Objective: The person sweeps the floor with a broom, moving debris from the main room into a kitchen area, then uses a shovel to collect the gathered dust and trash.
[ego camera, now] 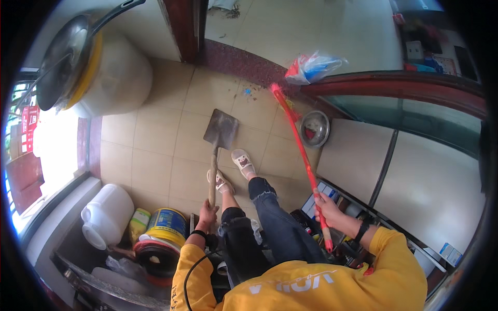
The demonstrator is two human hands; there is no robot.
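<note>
My left hand [209, 214] is closed around the wooden handle of a flat metal shovel [221, 128], whose blade lies over the tiled floor in front of my feet. In my right hand [327, 210] is the red handle of a broom [297, 136]. The broom's pink-red bristles are at the far end, near the dark red door sill. Small debris [249, 92] with a blue bit is scattered on the tiles left of the bristles. A metal bowl [314, 129] with something red inside stands right of the broom handle.
A plastic bag [313, 68] rests by the door frame [350, 83]. At upper left stands a large pale container [120, 74] with a pan on top. White jug [111, 214] and yellow-blue bucket [167, 223] are at lower left. A pale-topped cabinet [428, 186] is on the right.
</note>
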